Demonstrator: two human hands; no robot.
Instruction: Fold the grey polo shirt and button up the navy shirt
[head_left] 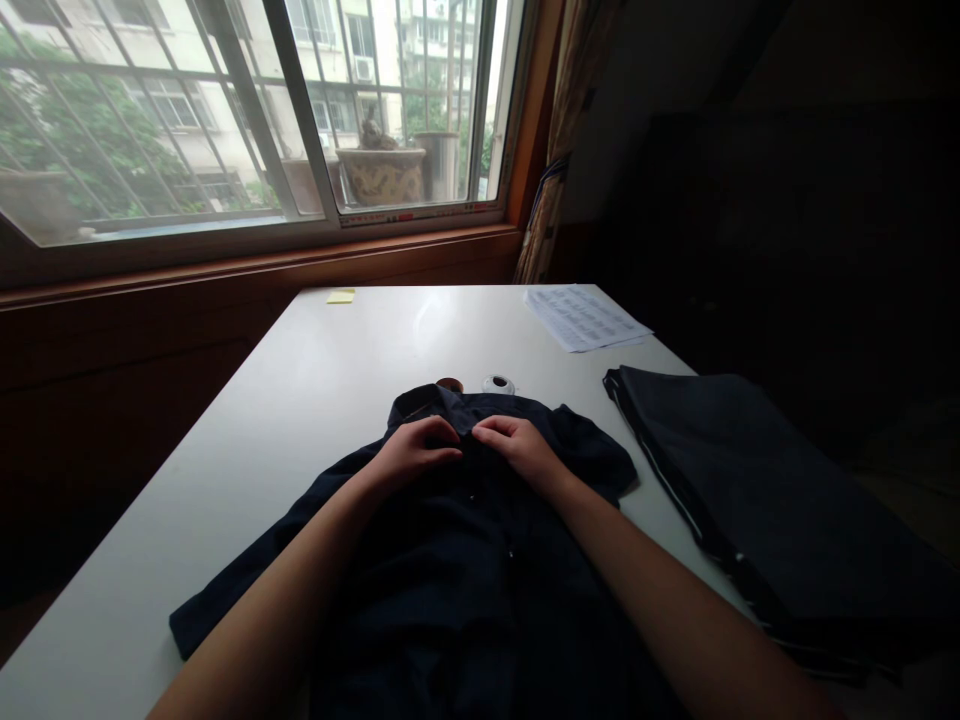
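Note:
A dark navy shirt [450, 560] lies spread flat on the white table [300, 400], collar toward the window. My left hand [412, 450] and my right hand [517, 445] meet at the shirt's front just below the collar. Both have their fingers curled and pinched on the fabric at the button line. Small pale buttons show down the shirt's middle.
A folded dark garment with a white stripe [750, 500] lies at the right. Printed paper sheets [581, 317] sit at the far right corner, a yellow sticky note [340, 296] at the far edge. A small white round object [499, 384] and a brown one [450, 384] lie beyond the collar.

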